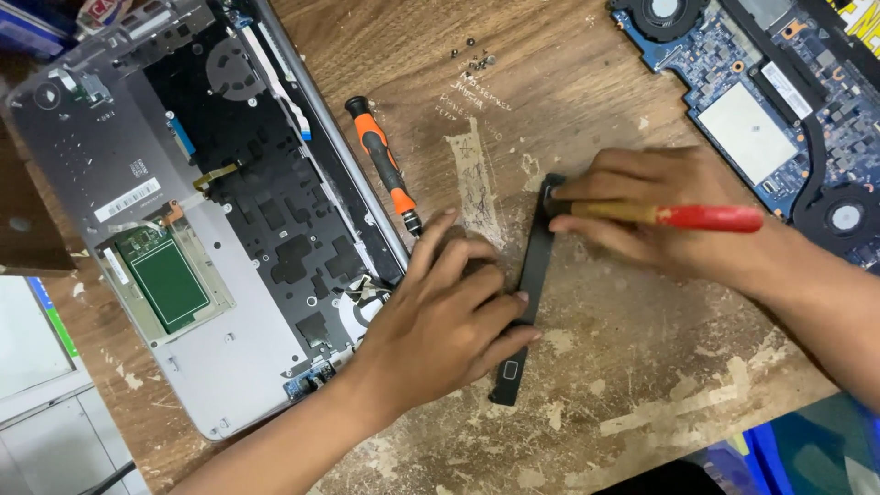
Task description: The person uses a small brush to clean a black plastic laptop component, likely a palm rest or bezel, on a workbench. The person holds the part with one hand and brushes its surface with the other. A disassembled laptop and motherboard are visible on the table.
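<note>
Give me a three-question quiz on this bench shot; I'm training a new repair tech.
1. True or false: the left hand presses down on the long black strip.
2. The tool in the right hand has a handle of which colour: A) blue B) red C) green?
3. What lies free on the wooden table between the opened laptop base and the strip?

Key: 1 true. 2 B; the red-handled tool has its tip at the strip's top end. 3 The orange and black screwdriver.
</note>
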